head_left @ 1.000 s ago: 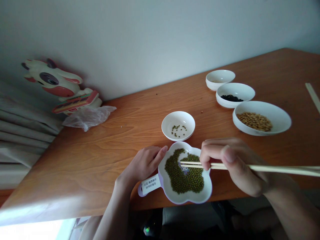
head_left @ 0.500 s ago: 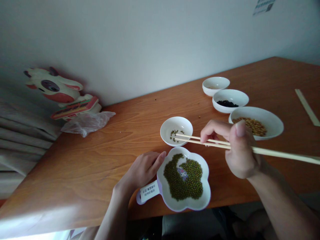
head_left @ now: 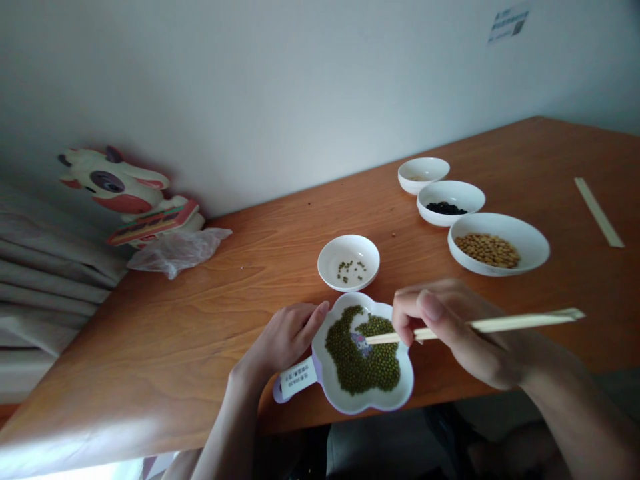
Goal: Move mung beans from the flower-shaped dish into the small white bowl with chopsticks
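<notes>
A pair of light wooden chopsticks is held in my right hand, fingers closed round them. Their tips are close together over the middle of a white flower-shaped dish full of green mung beans; I cannot tell whether a bean is between them. A cartoon figure shows on the dish's bare bottom. My left hand grips the dish's left edge, thumb along the rim, above its labelled lilac handle; its other fingers are partly hidden. Just behind the dish stands a small white bowl holding a few scattered mung beans.
At the right, white bowls hold tan beans, black beans and something pale in the rear bowl. A flat pale strip lies farther right. A cow toy and a clear plastic bag sit at the left by the wall.
My right hand has brought the chopsticks from the small white bowl toward me, over the flower-shaped dish, and their tips have come together. My left hand stays on the dish.
</notes>
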The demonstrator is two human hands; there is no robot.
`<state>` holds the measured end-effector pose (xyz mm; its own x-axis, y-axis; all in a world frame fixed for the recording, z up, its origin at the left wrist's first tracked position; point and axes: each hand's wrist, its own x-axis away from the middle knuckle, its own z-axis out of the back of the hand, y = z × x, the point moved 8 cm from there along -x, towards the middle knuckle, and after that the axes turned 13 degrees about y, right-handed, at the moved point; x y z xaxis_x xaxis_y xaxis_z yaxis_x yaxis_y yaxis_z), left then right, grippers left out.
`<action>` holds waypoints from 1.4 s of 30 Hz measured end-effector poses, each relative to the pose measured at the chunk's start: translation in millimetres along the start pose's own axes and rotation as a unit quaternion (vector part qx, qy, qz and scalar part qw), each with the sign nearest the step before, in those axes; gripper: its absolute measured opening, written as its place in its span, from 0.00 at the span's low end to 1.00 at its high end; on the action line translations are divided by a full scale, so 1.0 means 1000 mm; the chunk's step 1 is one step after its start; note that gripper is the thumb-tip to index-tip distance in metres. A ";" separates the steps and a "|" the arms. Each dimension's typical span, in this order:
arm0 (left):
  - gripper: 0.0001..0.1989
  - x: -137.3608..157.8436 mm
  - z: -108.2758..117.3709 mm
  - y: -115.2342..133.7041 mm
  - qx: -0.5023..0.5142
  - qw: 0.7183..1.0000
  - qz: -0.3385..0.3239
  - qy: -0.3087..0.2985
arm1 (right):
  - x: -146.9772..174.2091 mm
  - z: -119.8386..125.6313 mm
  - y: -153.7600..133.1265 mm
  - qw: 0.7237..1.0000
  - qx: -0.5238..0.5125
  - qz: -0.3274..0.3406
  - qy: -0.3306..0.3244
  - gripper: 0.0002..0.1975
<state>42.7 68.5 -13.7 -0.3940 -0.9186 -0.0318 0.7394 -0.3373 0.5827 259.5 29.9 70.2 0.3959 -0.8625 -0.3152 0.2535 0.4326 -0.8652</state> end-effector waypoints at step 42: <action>0.27 -0.001 0.000 0.000 -0.013 1.000 -0.019 -0.002 | 0.001 -0.022 -0.004 0.998 0.003 0.018 -0.055 0.33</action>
<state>43.4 69.2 -13.8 -0.4245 -0.9040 -0.0505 0.7371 -0.3774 0.5606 239.8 21.6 64.5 0.4987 -0.8125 -0.3018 0.2427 0.4652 -0.8513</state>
